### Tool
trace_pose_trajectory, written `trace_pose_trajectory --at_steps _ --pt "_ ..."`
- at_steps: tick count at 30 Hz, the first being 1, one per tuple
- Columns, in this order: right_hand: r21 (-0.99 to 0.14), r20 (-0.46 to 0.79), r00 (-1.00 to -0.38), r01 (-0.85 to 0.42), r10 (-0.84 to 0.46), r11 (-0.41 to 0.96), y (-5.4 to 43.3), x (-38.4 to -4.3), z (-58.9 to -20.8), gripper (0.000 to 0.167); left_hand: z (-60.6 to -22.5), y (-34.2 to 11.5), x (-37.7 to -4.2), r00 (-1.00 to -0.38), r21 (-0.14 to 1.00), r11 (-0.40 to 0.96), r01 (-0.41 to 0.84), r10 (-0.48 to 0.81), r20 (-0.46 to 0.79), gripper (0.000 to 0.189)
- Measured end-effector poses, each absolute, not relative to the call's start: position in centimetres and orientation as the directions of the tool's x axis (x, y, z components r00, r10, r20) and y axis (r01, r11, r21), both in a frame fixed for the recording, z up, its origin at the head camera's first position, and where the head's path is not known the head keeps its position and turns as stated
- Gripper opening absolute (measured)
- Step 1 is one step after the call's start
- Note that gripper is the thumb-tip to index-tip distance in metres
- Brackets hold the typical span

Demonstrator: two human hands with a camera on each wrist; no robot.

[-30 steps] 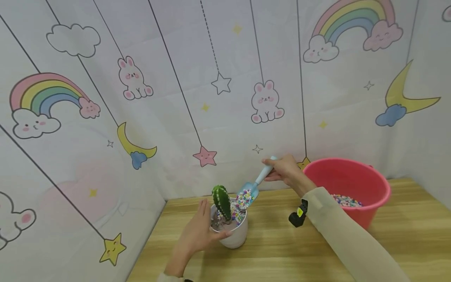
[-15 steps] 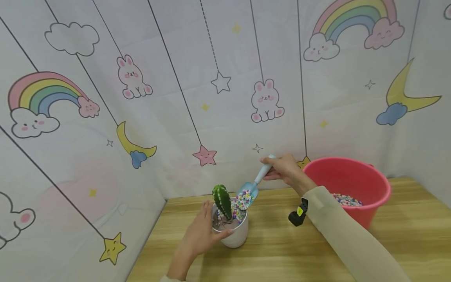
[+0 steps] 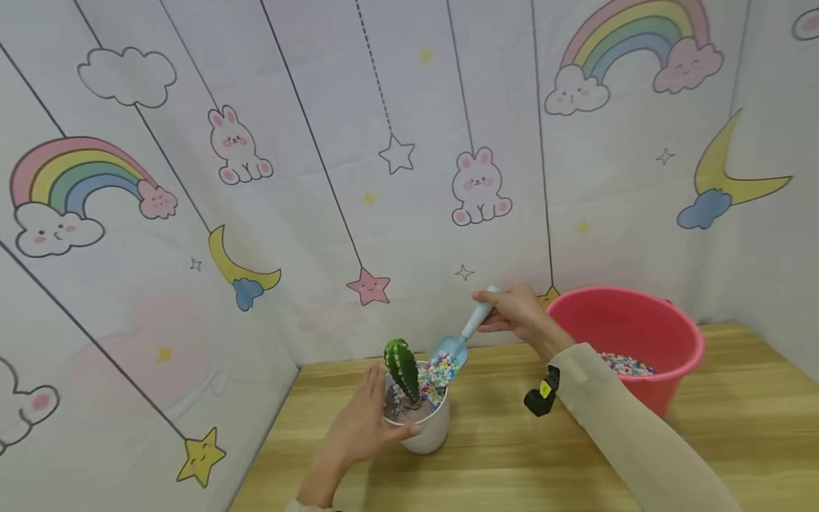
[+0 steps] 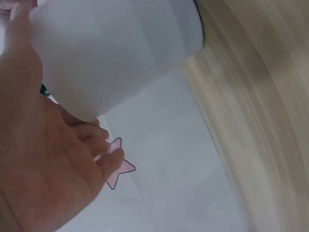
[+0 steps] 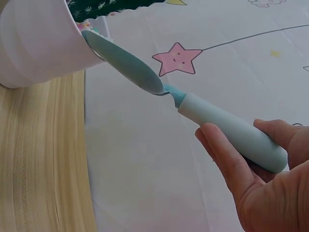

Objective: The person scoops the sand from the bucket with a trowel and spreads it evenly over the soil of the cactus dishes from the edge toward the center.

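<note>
Nearest, the left grip point(image 3: 360, 421): thumb and fingers apart, against a white pot point(image 3: 430, 432) on the table point(image 3: 505, 455). Inside we note a ribbed green cactus point(image 3: 402, 368), white-dotted along its ridges, with multicoloured beads point(image 3: 440, 371). Beyond, right grip point(image 3: 517, 307) clamped on a pale-blue scoop point(image 3: 476, 320), bead-laden, tip down at the pot's rim.

A wooden table point(image 3: 499, 455) carries a white pot point(image 3: 427, 436) and a red bucket point(image 3: 655, 395). The pot stands between the left hand's point(image 3: 363, 421) thumb and fingers, the bucket to the right of the right hand point(image 3: 521, 309).
</note>
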State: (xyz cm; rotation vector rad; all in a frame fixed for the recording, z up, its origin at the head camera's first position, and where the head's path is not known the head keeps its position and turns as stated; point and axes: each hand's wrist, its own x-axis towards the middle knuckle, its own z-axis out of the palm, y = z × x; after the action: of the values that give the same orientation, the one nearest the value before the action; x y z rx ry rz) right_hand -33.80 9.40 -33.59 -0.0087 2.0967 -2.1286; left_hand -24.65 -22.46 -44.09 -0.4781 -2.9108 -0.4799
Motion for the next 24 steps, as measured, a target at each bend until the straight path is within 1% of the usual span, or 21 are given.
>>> trace_pose_trajectory --at_steps 2,6,16,24 --pt "-0.994 -0.103 -0.988 0.105 -0.115 -0.015 9.3 -33.9 -33.7 0.045 -44.1 -22.8 -25.0 -0.928 0.289 0.886 0.363 0.314 0.201 0.126" --pt "-0.994 -0.103 -0.988 0.107 -0.116 -0.024 9.2 -34.1 -33.9 0.044 -44.5 -23.3 -25.6 -0.923 0.298 0.877 0.378 0.335 0.187 0.126" --pt "-0.996 -0.091 -0.988 0.092 -0.126 -0.003 8.7 -34.0 -33.5 0.047 -44.6 -23.0 -25.7 -0.935 0.311 0.884 0.350 0.307 0.180 0.127" --pt "-0.997 -0.077 -0.987 0.076 -0.141 0.010 8.1 -33.5 -33.3 0.042 -44.5 -22.5 -25.2 -0.940 0.322 0.886 0.334 0.288 0.184 0.130"
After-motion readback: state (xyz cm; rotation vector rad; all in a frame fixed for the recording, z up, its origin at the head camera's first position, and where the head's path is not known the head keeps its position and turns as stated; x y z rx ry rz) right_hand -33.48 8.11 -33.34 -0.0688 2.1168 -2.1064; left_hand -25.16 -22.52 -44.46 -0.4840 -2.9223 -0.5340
